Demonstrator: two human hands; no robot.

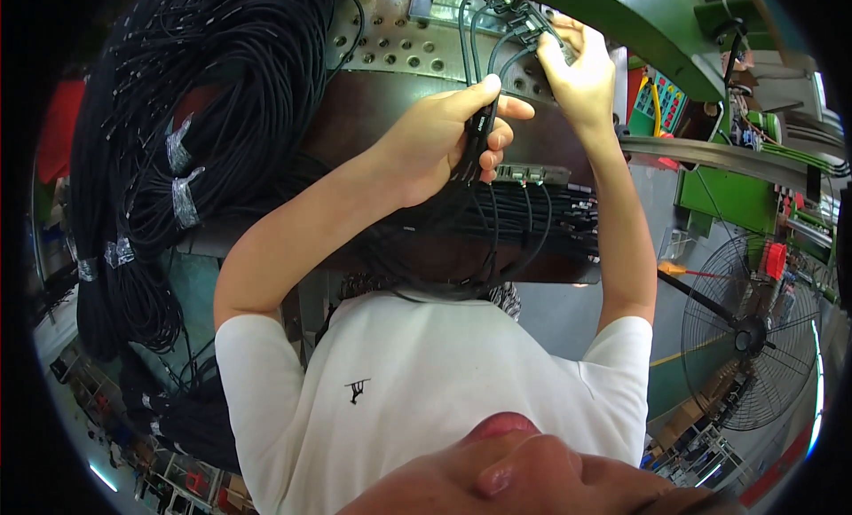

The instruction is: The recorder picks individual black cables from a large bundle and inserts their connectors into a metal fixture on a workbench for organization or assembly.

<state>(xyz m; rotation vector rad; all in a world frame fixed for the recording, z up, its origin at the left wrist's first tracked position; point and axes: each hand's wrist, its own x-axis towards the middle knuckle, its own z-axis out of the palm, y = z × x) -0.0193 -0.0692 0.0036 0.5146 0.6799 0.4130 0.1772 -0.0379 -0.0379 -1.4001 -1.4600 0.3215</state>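
Observation:
My left hand [457, 133] is closed around a bundle of black cables [480, 129], its thumb pressed along the top. From that grip several cable strands [475, 49] fan out and run up to a dark metal fixture block [530, 25], where their ends lie side by side. At the right end of this block, my right hand [579, 76] is bent with thumb and fingers closed on its edge. Part of the right fingers is hidden behind the block. Below my left hand, a second metal fixture strip [532, 174] with cable ends lies near more black cables [559, 212].
A perforated metal plate [390, 45] lies behind the hands, and a green machine frame [639, 27] arches over the far right. Large coils of black cable [222, 98] hang at the left. To the right are a keypad panel [667, 102] and a floor fan [750, 336].

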